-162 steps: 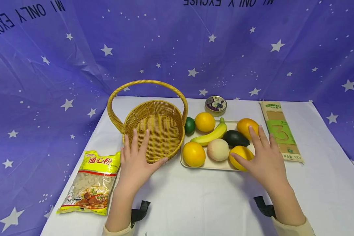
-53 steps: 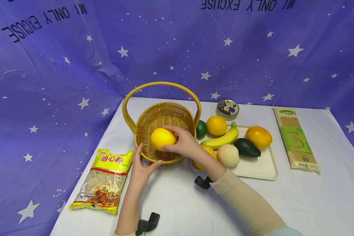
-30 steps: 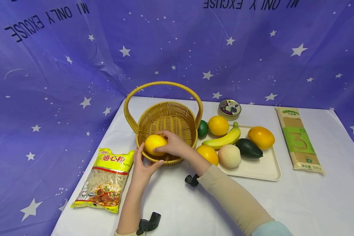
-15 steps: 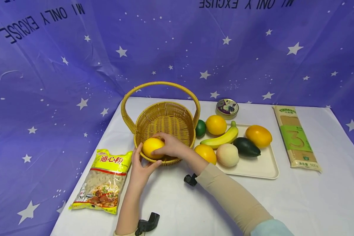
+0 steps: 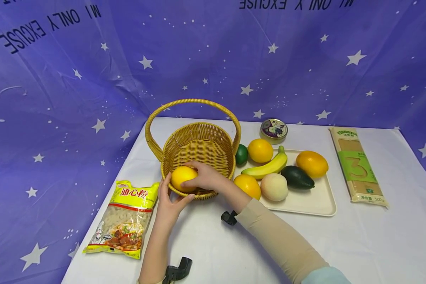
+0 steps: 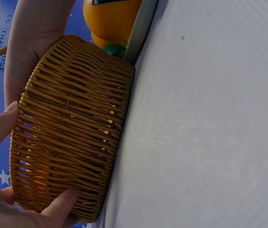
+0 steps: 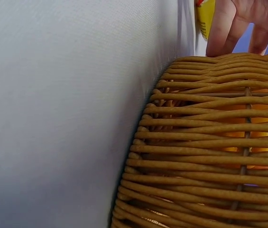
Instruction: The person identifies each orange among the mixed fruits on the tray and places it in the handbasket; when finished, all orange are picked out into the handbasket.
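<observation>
In the head view, a wicker basket (image 5: 195, 132) with a tall arched handle stands left of centre. My right hand (image 5: 209, 177) reaches into it and grips an orange (image 5: 183, 177) low against the near left wall. My left hand (image 5: 170, 207) braces the basket's near left side from outside, thumb and fingers spread along it. The left wrist view shows its thumb at the rim and a fingertip against the woven wall (image 6: 72, 118). From the right wrist, the basket wall (image 7: 209, 142) hides the right hand; orange colour shows through the gaps.
Right of the basket, a cream tray (image 5: 316, 201) bears a banana (image 5: 266, 167), a peach (image 5: 274, 187), an avocado (image 5: 297, 177), a mango (image 5: 312, 164) and more fruit. A round tin (image 5: 274, 129) stands behind, noodles (image 5: 358, 165) far right, a macaroni bag (image 5: 122, 221) left.
My right hand has picked the orange off the tray's front right and carried it left into the basket. My left hand has come to the basket's side. Little moves in the last half second.
</observation>
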A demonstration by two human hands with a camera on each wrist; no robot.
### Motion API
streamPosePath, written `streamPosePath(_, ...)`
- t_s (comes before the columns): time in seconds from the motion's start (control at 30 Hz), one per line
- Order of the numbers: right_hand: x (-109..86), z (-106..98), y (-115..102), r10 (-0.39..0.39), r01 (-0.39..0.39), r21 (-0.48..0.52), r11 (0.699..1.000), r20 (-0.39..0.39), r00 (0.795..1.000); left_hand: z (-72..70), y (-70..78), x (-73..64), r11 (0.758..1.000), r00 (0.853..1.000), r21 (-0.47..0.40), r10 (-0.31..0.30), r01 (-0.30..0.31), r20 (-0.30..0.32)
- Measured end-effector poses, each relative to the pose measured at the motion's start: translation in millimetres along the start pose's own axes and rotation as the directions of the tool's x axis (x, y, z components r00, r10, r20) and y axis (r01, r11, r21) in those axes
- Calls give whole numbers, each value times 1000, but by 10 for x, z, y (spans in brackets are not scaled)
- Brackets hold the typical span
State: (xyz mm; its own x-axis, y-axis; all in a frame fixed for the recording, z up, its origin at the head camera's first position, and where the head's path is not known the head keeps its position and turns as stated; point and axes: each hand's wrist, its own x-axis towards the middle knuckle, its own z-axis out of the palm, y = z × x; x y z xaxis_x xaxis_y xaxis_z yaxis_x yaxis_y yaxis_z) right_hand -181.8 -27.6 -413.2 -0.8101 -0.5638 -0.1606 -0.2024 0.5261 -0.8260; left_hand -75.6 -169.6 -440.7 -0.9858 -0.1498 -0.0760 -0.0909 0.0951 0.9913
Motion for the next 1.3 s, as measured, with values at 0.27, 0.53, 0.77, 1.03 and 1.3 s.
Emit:
streamPosePath(0.27,-29,-14,-26,7,-6,10,1000,-30,1000,2,8,-7,1000,1000,-2,6,-6,4)
streamPosePath(0.53,-39,-12,-33,-12,9,-37,999,-93,996,-10,0,-15,1000,1000,-2,20,-20,-3)
streamPosePath(0.77,-65,-41,-53,-30,19,-68,998,-157,987,1,-11,-7,999,999,0,40,-40,-8)
streamPosePath(1.03,-293,-269,-154,-87,70,-82,994,-237,968,26,-18,0,1000,1000,19,23,-22,-11)
streamPosePath(1.3,-659,-616,-289,-178,156,-89,984,-362,915,9,-3,-20,999,1000,38,-13,13,-11)
